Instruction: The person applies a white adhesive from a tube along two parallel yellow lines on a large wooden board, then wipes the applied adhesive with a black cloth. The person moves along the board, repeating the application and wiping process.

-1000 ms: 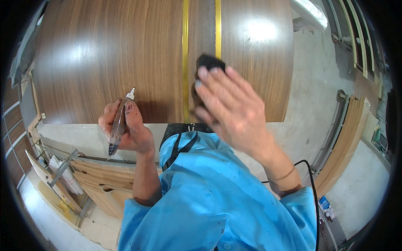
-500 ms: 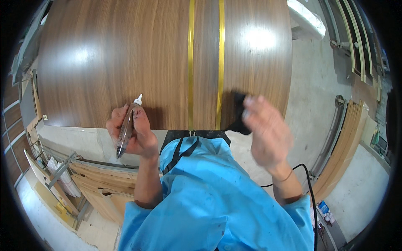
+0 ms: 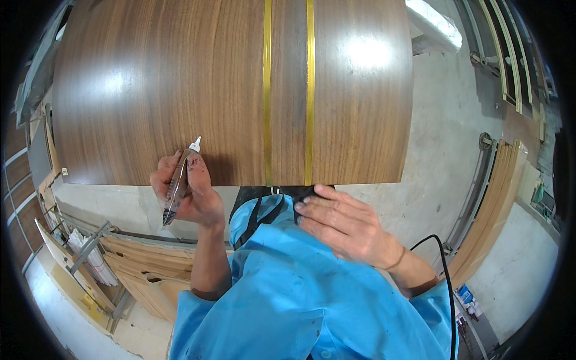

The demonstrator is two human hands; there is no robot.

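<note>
In my left hand is a clear squeeze tube with dark stuff at its lower end. Its white nozzle points up and away from me, over the near part of a brown wood-grain panel. Dark smudges mark the fingers around it. My right hand is at the panel's near edge, just right of the two gold strips, with its fingers pointing left. A black cloth shows as a dark patch at its fingertips; most of it is hidden under the hand.
Two gold strips run across the panel from near to far. Stacked boards stand at the right, and more wooden boards at the lower left. A black cable hangs by my right arm. A wrapped roll lies beyond the far right corner.
My right hand has moved left and toward me with the black cloth, off the panel's top to its near edge. My left hand keeps the tube in nearly the same place.
</note>
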